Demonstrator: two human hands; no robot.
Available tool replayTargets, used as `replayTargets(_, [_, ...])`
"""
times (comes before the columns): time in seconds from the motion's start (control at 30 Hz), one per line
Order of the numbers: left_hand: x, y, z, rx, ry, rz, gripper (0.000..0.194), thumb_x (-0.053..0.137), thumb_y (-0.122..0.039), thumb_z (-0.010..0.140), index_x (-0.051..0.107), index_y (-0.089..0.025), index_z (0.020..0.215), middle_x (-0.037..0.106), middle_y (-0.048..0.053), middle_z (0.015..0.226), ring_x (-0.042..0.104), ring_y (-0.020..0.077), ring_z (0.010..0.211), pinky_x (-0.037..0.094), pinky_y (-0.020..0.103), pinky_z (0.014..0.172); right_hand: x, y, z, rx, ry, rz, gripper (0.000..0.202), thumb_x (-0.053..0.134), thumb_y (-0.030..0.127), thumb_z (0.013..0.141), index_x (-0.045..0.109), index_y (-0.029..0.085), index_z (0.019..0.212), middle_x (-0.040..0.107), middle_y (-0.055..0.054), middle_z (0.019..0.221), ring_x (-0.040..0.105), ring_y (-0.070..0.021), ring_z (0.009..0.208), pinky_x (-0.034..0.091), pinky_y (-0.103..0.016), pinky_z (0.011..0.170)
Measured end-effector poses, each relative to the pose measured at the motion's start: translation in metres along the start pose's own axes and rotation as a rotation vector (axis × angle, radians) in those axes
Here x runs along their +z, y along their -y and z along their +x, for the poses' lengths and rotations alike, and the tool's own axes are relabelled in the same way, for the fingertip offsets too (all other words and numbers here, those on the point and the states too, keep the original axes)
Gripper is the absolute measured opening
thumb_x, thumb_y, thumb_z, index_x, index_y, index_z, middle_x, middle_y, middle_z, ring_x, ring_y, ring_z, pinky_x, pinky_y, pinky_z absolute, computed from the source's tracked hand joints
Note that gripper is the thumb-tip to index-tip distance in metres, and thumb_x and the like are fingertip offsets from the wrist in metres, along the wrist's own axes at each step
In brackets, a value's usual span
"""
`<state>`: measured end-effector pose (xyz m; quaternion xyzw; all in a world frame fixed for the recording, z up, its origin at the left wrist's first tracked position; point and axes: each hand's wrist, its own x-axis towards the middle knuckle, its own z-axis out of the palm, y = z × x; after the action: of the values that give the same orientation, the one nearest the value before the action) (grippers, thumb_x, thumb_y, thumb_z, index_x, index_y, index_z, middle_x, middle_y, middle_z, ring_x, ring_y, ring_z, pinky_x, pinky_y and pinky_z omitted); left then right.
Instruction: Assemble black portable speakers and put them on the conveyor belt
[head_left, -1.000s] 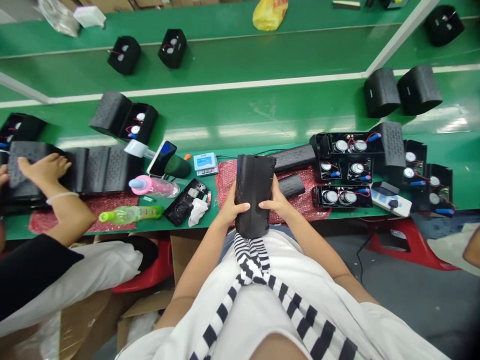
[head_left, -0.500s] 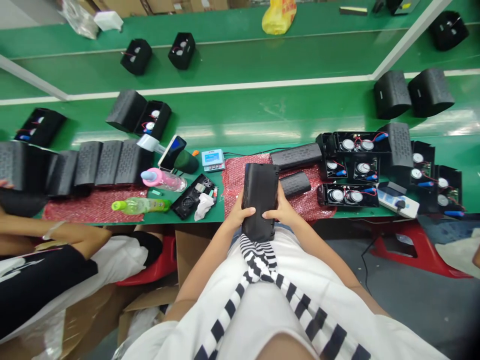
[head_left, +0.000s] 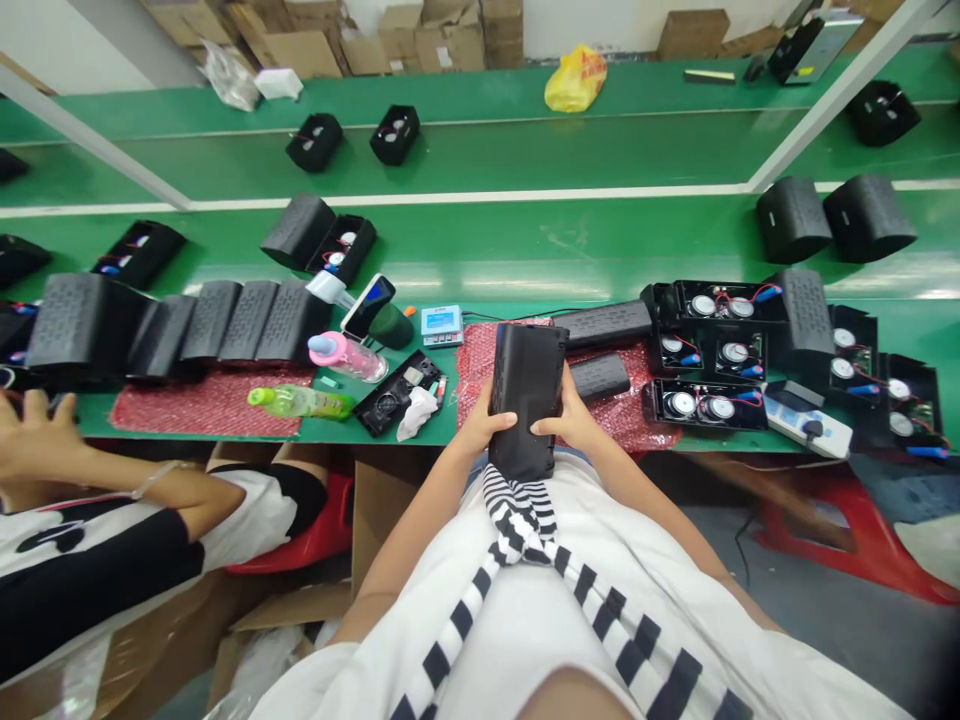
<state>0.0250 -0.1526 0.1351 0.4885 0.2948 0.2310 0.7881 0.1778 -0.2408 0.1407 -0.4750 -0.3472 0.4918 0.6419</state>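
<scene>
A black plastic speaker housing [head_left: 527, 390] is held upright between both hands, close to my body at the bench edge. My left hand [head_left: 484, 425] grips its left side, thumb lying across the near face. On the right side, my right hand [head_left: 571, 420] grips it the same way. The fingers of both hands are partly hidden behind the housing. Just past it, a red bubble-wrap mat [head_left: 474, 362] carries two more dark speaker housings, a long one [head_left: 609, 323] and a shorter one [head_left: 600, 376].
Open speaker boxes with round drivers [head_left: 701, 403] stand right, near a white power strip [head_left: 810, 425]. To the left are a blue-screened device [head_left: 442, 325], an opened black panel [head_left: 396, 395], a pink bottle [head_left: 347, 356] and a green bottle [head_left: 300, 402]. A co-worker's hand [head_left: 37, 440] is far left.
My view has tilted up, showing more of the back shelf and cartons. Both hands keep hold of the housing. The co-worker's hand at left has come further into view.
</scene>
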Motion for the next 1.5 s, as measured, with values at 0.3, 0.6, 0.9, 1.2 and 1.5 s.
replayTargets(0.3, [0.007, 0.001, -0.004, -0.032, 0.002, -0.042, 0.097, 0.080, -0.035, 0.054, 0.038, -0.024, 0.140, 0.054, 0.010, 0.135, 0.049, 0.0341, 0.124, 0.044, 0.045, 0.101, -0.005, -0.001, -0.009, 0.037, -0.008, -0.009, 0.128, 0.084, 0.025, 0.051, 0.004, 0.028, 0.151, 0.032, -0.007, 0.150, 0.036, -0.0254, 0.135, 0.029, -0.042, 0.113])
replayTargets(0.6, [0.029, 0.034, -0.004, -0.143, -0.030, -0.135, 0.101, 0.081, -0.032, 0.054, 0.035, -0.027, 0.143, 0.053, 0.010, 0.137, 0.053, 0.0344, 0.121, 0.043, 0.049, 0.101, -0.035, -0.004, -0.026, 0.147, 0.017, 0.034, 0.132, 0.084, 0.028, 0.052, -0.004, 0.032, 0.151, 0.028, -0.007, 0.152, 0.039, -0.0263, 0.133, 0.031, -0.046, 0.112])
replayTargets(0.9, [0.075, 0.068, -0.011, -0.139, -0.152, -0.210, 0.096, 0.081, -0.027, 0.053, 0.041, -0.029, 0.140, 0.049, 0.008, 0.142, 0.045, 0.0347, 0.130, 0.030, 0.051, 0.111, -0.085, 0.001, -0.047, 0.302, 0.098, 0.082, 0.135, 0.083, 0.028, 0.053, -0.010, 0.033, 0.150, 0.025, -0.008, 0.153, 0.035, -0.0273, 0.137, 0.027, -0.049, 0.114])
replayTargets(1.2, [0.030, 0.030, 0.004, -0.161, -0.062, -0.171, 0.100, 0.080, -0.024, 0.053, 0.038, -0.030, 0.143, 0.050, 0.008, 0.141, 0.047, 0.0356, 0.128, 0.036, 0.052, 0.107, -0.044, -0.016, -0.019, 0.234, 0.021, 0.080, 0.133, 0.083, 0.027, 0.053, -0.007, 0.034, 0.150, 0.025, -0.006, 0.154, 0.035, -0.0275, 0.138, 0.029, -0.049, 0.114])
replayTargets(1.5, [-0.017, 0.014, 0.006, -0.172, -0.043, -0.140, 0.099, 0.080, -0.031, 0.052, 0.038, -0.027, 0.141, 0.053, 0.008, 0.138, 0.046, 0.0347, 0.129, 0.037, 0.049, 0.109, -0.004, -0.014, 0.007, 0.168, -0.019, -0.032, 0.129, 0.082, 0.023, 0.053, 0.000, 0.028, 0.152, 0.017, -0.007, 0.157, 0.022, -0.0263, 0.144, 0.016, -0.046, 0.119])
